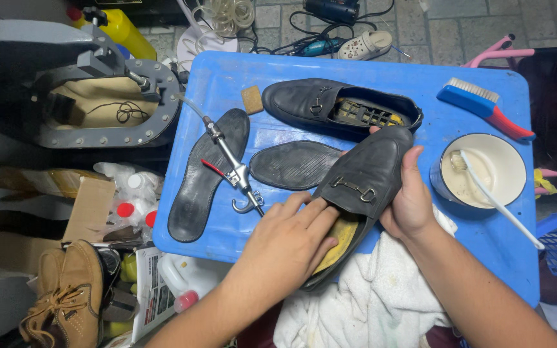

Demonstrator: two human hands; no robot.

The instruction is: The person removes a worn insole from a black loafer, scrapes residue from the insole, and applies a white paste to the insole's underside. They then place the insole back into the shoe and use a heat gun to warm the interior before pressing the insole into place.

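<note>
My right hand [410, 200] grips a black loafer [369, 174] with a metal buckle by its toe end, over the blue table [227, 84]. My left hand [288, 241] lies flat with its fingers inside the shoe's opening, on the yellow lining. A second black loafer [317, 103] lies farther back on the table. Two black insoles [204, 174] [291, 164] lie to the left, with a metal air-blow gun [236, 171] between them. A white towel [369, 296] sits under my arms.
A white bowl [507, 161] holding a white toothbrush stands at the right, a blue-and-red brush [481, 103] behind it. A small brown sponge [251, 100] lies near the back. Left of the table are a grey machine [98, 96], bottles, cardboard and tan boots [66, 290].
</note>
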